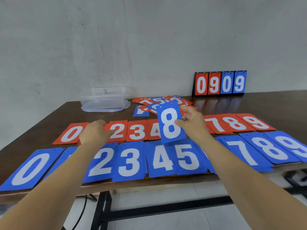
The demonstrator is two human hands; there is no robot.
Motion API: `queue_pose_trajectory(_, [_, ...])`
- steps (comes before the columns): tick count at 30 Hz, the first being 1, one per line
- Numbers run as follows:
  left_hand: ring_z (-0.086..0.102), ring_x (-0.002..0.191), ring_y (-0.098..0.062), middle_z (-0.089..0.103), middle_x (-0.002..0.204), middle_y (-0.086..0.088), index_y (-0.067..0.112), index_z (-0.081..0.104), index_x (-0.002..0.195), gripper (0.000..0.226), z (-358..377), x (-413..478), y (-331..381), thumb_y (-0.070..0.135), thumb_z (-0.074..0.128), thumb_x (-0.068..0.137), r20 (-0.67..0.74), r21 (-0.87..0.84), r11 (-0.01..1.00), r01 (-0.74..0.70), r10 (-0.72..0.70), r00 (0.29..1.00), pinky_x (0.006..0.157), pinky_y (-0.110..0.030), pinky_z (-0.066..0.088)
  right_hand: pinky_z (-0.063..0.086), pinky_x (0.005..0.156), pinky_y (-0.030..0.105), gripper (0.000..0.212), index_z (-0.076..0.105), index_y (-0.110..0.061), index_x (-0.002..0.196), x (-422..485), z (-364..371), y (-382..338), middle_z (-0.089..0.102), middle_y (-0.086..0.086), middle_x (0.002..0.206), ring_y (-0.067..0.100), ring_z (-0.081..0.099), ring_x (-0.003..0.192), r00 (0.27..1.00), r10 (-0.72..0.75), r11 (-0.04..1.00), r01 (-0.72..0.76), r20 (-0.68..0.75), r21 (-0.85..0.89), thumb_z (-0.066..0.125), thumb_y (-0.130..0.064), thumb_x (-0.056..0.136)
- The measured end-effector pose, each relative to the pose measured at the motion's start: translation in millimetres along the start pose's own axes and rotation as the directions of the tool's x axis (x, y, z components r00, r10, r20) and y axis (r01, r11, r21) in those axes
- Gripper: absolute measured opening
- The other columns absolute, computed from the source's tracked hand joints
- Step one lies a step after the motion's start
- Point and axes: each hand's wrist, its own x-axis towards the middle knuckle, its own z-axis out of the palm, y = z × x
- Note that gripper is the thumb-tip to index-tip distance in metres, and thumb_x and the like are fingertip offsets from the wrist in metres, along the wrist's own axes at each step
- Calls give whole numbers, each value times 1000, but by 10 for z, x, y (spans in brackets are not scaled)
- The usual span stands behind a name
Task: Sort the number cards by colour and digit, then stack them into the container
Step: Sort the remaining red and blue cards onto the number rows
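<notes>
My right hand (193, 122) pinches a blue 8 card (169, 122) and holds it upright above the red row. My left hand (95, 132) lies over the red 1 pile, knuckles up, its fingers hidden from me. A row of red piles runs from 0 (71, 133) to 9 (256, 122). In front of it, a blue row runs from 0 (31, 168) to 9 (294, 146). A loose heap of mixed cards (162, 102) lies behind the rows. The clear plastic container (103, 99) stands at the back left.
A flip scoreboard (220, 83) reading 0909 stands against the wall at the back right. The dark wooden table (274, 103) ends just in front of the blue row. Black frame bars and a cable show below the edge.
</notes>
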Motion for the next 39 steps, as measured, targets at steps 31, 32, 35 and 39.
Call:
queue_pose_trajectory(31, [60,109,-23,62,127,-3,21,50,137,60,737,-1107,2793,49,66,86,2,1,993,-117,117,993,79,-37,55,45,73,29,42,55,-19,127,-256,-2779,1479,60,-1,107,19,59,97,993,114,718,-95,-19,-689,66,-21,86])
queue_pose_trajectory(32, [60,108,-23,62,126,-2,21,50,136,60,746,-1131,2817,50,66,85,0,5,993,-116,116,993,78,-35,55,43,73,28,42,55,-21,127,-261,-2775,1479,57,-1,116,19,59,100,995,94,692,-80,-21,-718,66,-23,87])
queue_pose_trajectory(35, [61,105,-21,63,123,-2,22,51,135,59,766,-1178,2852,51,66,85,-13,5,993,-122,122,992,76,-33,55,42,74,28,41,54,-23,128,-255,-2778,1463,51,-1,130,19,58,106,998,60,643,-38,1,-765,63,-25,89])
queue_pose_trajectory(39, [61,106,-20,63,123,0,22,51,135,59,760,-1203,2862,51,66,85,-9,-2,993,-116,116,993,76,-33,55,47,79,31,45,50,-23,135,-223,-2742,1440,52,-1,132,19,57,111,998,58,684,-15,34,-730,62,-25,92])
